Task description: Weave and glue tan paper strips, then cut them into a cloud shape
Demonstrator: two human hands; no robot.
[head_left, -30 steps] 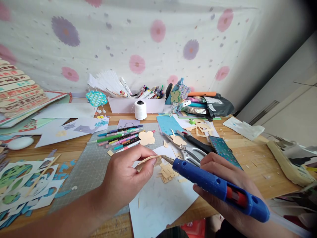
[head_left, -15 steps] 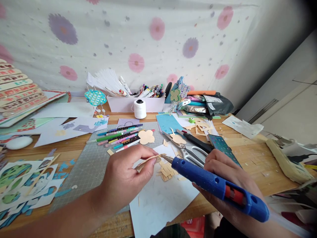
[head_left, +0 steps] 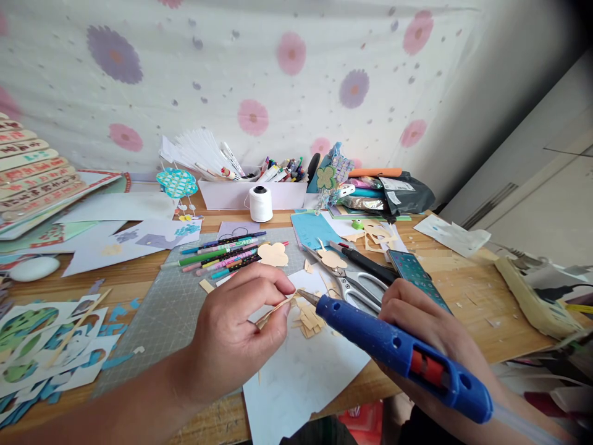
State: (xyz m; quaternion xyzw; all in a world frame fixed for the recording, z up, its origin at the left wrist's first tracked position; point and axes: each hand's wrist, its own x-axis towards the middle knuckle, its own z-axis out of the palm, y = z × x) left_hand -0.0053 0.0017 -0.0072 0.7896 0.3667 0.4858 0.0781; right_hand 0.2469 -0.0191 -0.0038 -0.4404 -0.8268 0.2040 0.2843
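My left hand point(head_left: 248, 315) pinches a thin tan paper piece point(head_left: 273, 307) between thumb and fingers, mostly seen edge-on. In my right hand point(head_left: 426, 315) is a blue hot glue gun point(head_left: 365, 330), a clear glue stick coming out of its back end. Its metal nozzle points left, at or very close to the paper's edge; I cannot tell if they touch. Below the nozzle, small tan paper strips point(head_left: 309, 321) lie heaped on a white sheet point(head_left: 301, 383). Two tan cloud-shaped cutouts, one by the markers point(head_left: 273, 254) and one on the scissors point(head_left: 333, 259), lie beyond my hands.
Silver scissors point(head_left: 359, 290), a black-handled tool point(head_left: 370, 262) and a phone point(head_left: 417, 278) lie beyond my right hand. Several markers point(head_left: 227, 250) rest on a grey cutting mat point(head_left: 162, 309). A white thread spool point(head_left: 260, 204) stands behind. Paper scraps point(head_left: 60, 340) cover the left side.
The glue gun has shifted slightly left, its nozzle now nearer my left fingertips. The paper piece has tilted a little in my left hand.
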